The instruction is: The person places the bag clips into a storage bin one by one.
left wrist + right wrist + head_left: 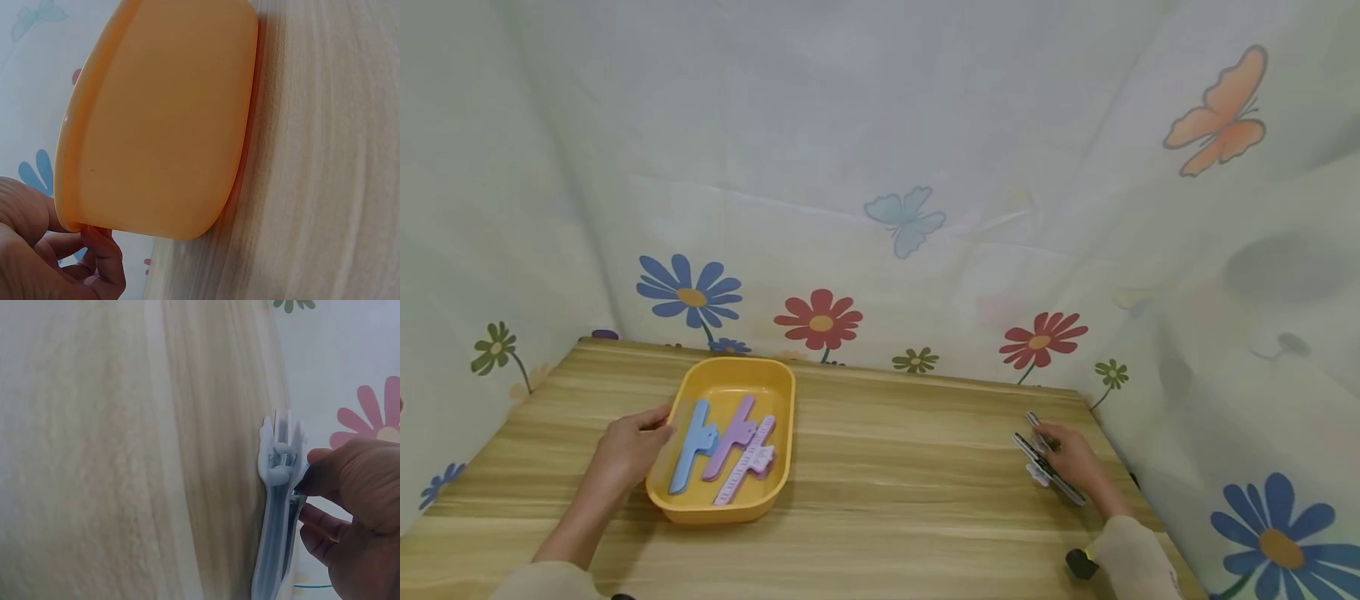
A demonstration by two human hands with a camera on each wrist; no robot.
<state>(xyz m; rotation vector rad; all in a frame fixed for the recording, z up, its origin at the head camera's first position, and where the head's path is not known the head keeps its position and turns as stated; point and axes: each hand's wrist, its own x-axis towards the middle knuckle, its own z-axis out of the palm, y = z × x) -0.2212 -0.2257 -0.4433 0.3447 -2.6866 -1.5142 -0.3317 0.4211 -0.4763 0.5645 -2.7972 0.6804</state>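
Bar clips [1060,478], apparently two of them, are sitting in the grasp of the right hand [1072,452], over the right-hand end of the table and well apart from the tray. Their long bars are slanting side by side, looking dark with pale edges from the head view and mostly pale grey from the right wrist. That closer view is showing one clip edge-on, its coil spring [284,459] lying between its two halves, while a darker bar is partly hiding behind it. Thumb and fingertips of this hand are pinching the clips from one side; whether the bars are touching the wood, I cannot tell.

On the other side, a yellow plastic tray [715,512] is resting on the table, and the left hand [627,448] is pinching its rim at the left side, with fingers curling beneath the lip.

Three more clips are lying inside the tray, all slanting the same way: a light-blue clip [693,450] on the left, a lilac clip [730,437] in the middle and a ruler-marked clip [747,462] on the right, close against the lilac one.

Underneath everything, the wood-grain table [895,492] is stretching back to a whitish curtain [820,117], which is displaying printed blue, red and green flowers, along with an orange butterfly [1221,117] and a pale-blue butterfly [906,221]. Light sleeves [1138,558] are covering the forearms near the lower edge of the head view.
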